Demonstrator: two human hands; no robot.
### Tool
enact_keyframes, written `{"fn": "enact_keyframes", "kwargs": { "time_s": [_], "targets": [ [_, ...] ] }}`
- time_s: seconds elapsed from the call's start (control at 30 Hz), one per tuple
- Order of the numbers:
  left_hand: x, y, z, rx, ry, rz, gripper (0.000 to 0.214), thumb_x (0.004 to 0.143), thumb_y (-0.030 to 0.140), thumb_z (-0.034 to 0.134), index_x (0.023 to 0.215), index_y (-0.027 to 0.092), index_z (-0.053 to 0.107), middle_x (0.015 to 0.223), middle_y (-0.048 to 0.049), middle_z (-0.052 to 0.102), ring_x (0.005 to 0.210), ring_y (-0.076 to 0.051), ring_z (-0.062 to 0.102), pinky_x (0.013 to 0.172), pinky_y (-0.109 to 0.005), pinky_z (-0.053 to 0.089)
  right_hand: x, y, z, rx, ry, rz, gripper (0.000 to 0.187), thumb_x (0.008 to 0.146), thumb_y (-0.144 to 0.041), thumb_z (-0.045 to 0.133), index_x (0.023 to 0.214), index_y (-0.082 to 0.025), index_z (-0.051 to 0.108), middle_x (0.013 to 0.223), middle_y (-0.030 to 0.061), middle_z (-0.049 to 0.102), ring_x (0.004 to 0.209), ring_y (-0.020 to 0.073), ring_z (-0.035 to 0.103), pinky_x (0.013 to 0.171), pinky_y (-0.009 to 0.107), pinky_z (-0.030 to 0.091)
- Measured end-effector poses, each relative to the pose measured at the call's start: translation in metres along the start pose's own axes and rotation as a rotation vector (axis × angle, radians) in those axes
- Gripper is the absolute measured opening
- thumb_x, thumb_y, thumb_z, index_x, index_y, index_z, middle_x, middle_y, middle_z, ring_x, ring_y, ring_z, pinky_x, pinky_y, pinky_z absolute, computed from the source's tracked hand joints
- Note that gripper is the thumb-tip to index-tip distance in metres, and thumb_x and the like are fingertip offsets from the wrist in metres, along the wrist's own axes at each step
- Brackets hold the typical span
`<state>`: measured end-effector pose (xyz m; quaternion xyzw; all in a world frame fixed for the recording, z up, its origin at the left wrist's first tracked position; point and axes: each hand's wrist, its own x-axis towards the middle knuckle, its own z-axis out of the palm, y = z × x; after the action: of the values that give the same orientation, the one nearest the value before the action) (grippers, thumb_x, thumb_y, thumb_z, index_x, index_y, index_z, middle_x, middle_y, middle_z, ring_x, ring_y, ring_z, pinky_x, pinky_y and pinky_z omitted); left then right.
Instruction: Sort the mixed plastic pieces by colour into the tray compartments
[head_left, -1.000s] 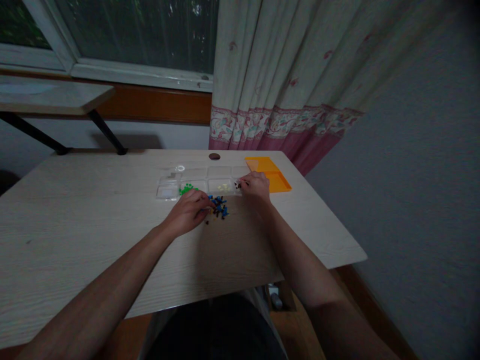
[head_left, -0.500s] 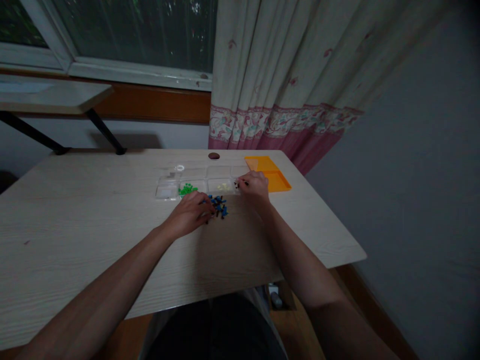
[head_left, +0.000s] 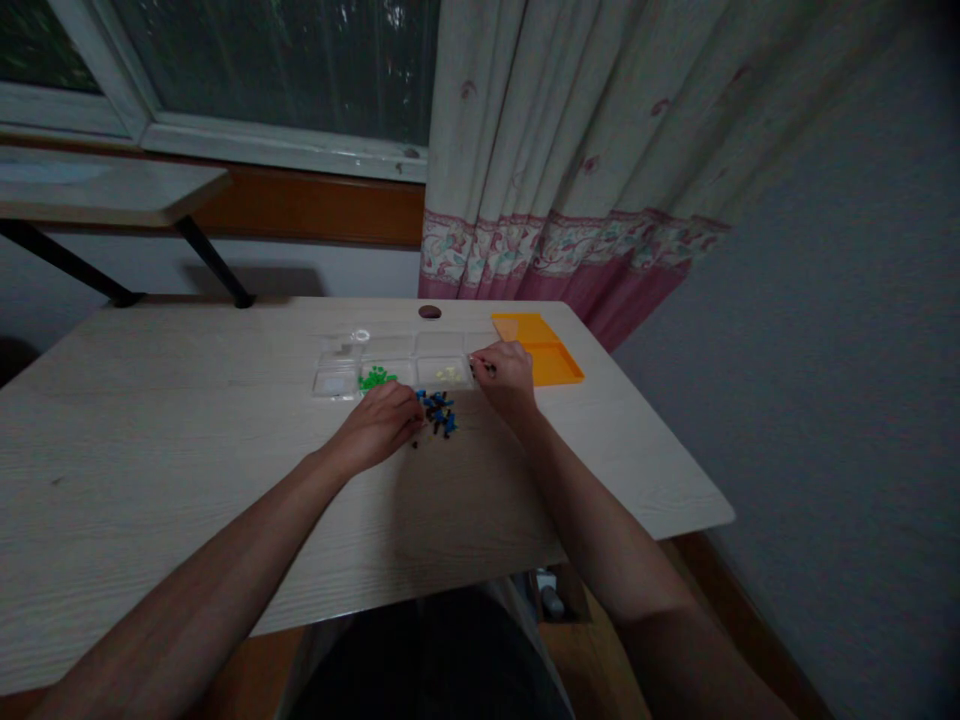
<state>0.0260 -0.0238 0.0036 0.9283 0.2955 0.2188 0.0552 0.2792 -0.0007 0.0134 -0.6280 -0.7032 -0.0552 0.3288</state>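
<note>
A pile of small blue and black pieces (head_left: 439,410) lies on the table in front of a clear compartment box (head_left: 337,384). My left hand (head_left: 386,420) is at the pile's left edge, its fingers drawn together; what they pinch, if anything, is too small to make out. Over the box's right end is my right hand (head_left: 508,375), fingers bent down by a few small dark pieces (head_left: 484,369); its fingertips are partly hidden. Small green pieces (head_left: 376,378) fill part of one compartment, and pale yellow pieces (head_left: 448,375) lie in the compartment to its right.
An orange tray (head_left: 556,364) sits beyond my right hand at the table's right. A dark reddish oval (head_left: 430,312) is near the back edge of the table (head_left: 225,420). A raised shelf (head_left: 112,190) on black legs stands back left, and a curtain (head_left: 555,230) hangs behind.
The fingers of my left hand have closed together and drawn slightly left from the pile. My right hand stays over the box's right end, shifted only slightly.
</note>
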Motion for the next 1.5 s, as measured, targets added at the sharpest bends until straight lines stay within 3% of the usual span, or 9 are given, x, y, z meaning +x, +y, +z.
{"fn": "enact_keyframes", "kwargs": {
  "time_s": [0.13, 0.27, 0.4, 0.7, 1.17, 1.3, 1.5],
  "targets": [
    [0.000, -0.001, -0.002, 0.045, 0.177, -0.118, 0.019, 0.096, 0.029, 0.048, 0.092, 0.018, 0.063, 0.091, -0.0080, 0.061, 0.091, -0.023, 0.050, 0.084, -0.039, 0.042, -0.006, -0.012, 0.003, 0.068, 0.009, -0.147, 0.023, 0.093, -0.033, 0.056, 0.087, -0.023, 0.076, 0.089, 0.0056, 0.071, 0.094, 0.0220, 0.055, 0.085, 0.036, 0.035],
    [0.001, -0.003, -0.005, 0.036, 0.338, -0.208, 0.020, 0.097, 0.031, 0.048, 0.091, 0.018, 0.062, 0.090, -0.0077, 0.061, 0.091, -0.023, 0.051, 0.087, -0.039, 0.042, -0.014, -0.028, 0.008, 0.129, -0.115, -0.348, 0.022, 0.093, -0.038, 0.057, 0.095, -0.026, 0.076, 0.090, 0.0037, 0.071, 0.092, 0.0203, 0.056, 0.083, 0.036, 0.034],
    [0.001, -0.006, 0.000, -0.048, 0.363, -0.252, 0.020, 0.097, 0.033, 0.049, 0.089, 0.019, 0.061, 0.089, -0.0060, 0.061, 0.089, -0.022, 0.053, 0.086, -0.039, 0.043, -0.020, -0.043, 0.010, 0.171, -0.199, -0.432, 0.025, 0.092, -0.043, 0.059, 0.105, -0.028, 0.074, 0.092, 0.0030, 0.071, 0.092, 0.0193, 0.056, 0.085, 0.035, 0.033],
    [0.005, -0.006, 0.008, -0.287, 0.387, -0.320, 0.025, 0.096, 0.034, 0.051, 0.076, 0.019, 0.059, 0.077, -0.0032, 0.057, 0.081, -0.019, 0.053, 0.076, -0.033, 0.043, -0.024, -0.052, 0.009, 0.185, -0.140, -0.446, 0.025, 0.093, -0.041, 0.058, 0.103, -0.025, 0.075, 0.087, 0.0039, 0.071, 0.090, 0.0192, 0.057, 0.084, 0.034, 0.035],
    [0.003, -0.007, 0.007, -0.207, 0.350, -0.256, 0.030, 0.098, 0.033, 0.046, 0.076, 0.019, 0.060, 0.077, -0.0052, 0.059, 0.080, -0.019, 0.053, 0.077, -0.035, 0.043, -0.025, -0.056, 0.006, 0.178, -0.106, -0.416, 0.020, 0.093, -0.037, 0.060, 0.093, -0.024, 0.075, 0.084, 0.0024, 0.072, 0.086, 0.0184, 0.057, 0.083, 0.035, 0.035],
    [0.002, -0.008, 0.005, -0.172, 0.368, -0.252, 0.030, 0.098, 0.035, 0.046, 0.078, 0.019, 0.063, 0.079, -0.0055, 0.061, 0.081, -0.020, 0.054, 0.079, -0.036, 0.043, -0.019, -0.046, 0.001, 0.141, -0.031, -0.280, 0.017, 0.091, -0.037, 0.061, 0.090, -0.026, 0.075, 0.089, 0.0020, 0.070, 0.093, 0.0196, 0.056, 0.086, 0.036, 0.034],
    [0.001, -0.008, 0.004, -0.163, 0.338, -0.243, 0.031, 0.098, 0.036, 0.044, 0.082, 0.019, 0.064, 0.081, -0.0055, 0.061, 0.083, -0.020, 0.054, 0.081, -0.036, 0.044, -0.003, -0.009, 0.002, 0.090, 0.168, 0.020, 0.012, 0.085, -0.034, 0.068, 0.084, -0.025, 0.075, 0.100, 0.0052, 0.066, 0.103, 0.0236, 0.052, 0.092, 0.039, 0.035]
  ]
}}
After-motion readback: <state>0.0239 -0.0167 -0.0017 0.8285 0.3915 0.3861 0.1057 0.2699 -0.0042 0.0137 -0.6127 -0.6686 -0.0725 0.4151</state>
